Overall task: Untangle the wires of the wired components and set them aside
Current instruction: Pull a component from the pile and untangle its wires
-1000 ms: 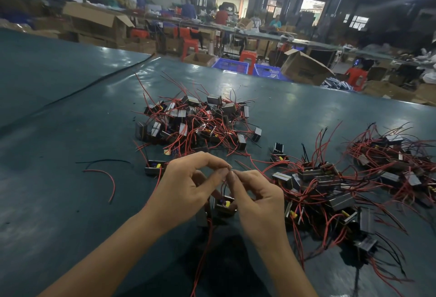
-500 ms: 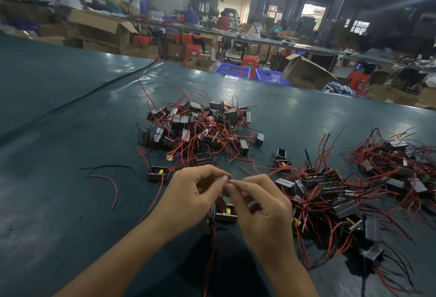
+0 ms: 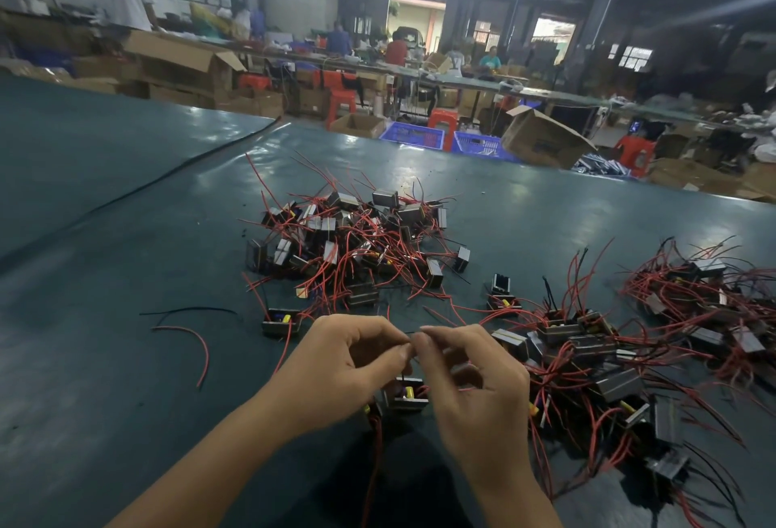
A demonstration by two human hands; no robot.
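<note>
Two hands meet over a green table (image 3: 126,380): the left hand (image 3: 348,364) pinches a thin lead (image 3: 411,333) between thumb and forefinger above a small wired component (image 3: 405,395), the right hand (image 3: 474,380) pinching likewise, other fingers curled. The part looks light, its leads limp and fine, probably best gripped near the body. A tangled heap (image 3: 609,364) lies right.

left grip (image 3: 348,364): pinches wire (image 3: 404,375) | right grip (image 3: 474,393): pinches wire | component (image 3: 405,396): beneath both grips
</note>
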